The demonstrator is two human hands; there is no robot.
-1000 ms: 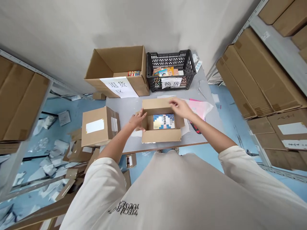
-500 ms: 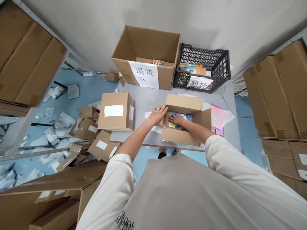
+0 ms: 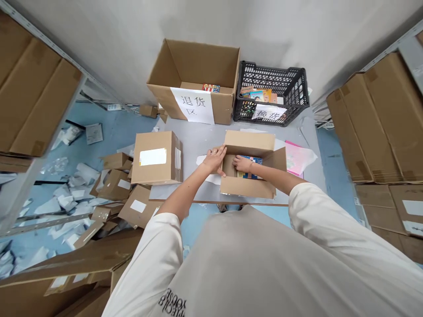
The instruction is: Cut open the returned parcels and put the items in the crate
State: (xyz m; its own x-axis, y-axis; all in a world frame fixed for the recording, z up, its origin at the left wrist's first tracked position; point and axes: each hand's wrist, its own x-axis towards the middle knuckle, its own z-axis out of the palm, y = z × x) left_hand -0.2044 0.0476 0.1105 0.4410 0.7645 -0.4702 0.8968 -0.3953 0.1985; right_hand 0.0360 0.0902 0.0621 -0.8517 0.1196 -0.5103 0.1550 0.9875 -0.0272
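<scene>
We are resting our left hand [image 3: 214,161], fingers spread, against the box [image 3: 250,140] on the surface [image 3: 200,135]; inside, our right hand [image 3: 243,164] is lying half-curled over the book [image 3: 257,160], whether gripping we cannot tell.

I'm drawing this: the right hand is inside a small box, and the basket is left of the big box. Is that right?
No: the head view shows the basket right of the big box. The right hand is inside a small box.
</scene>
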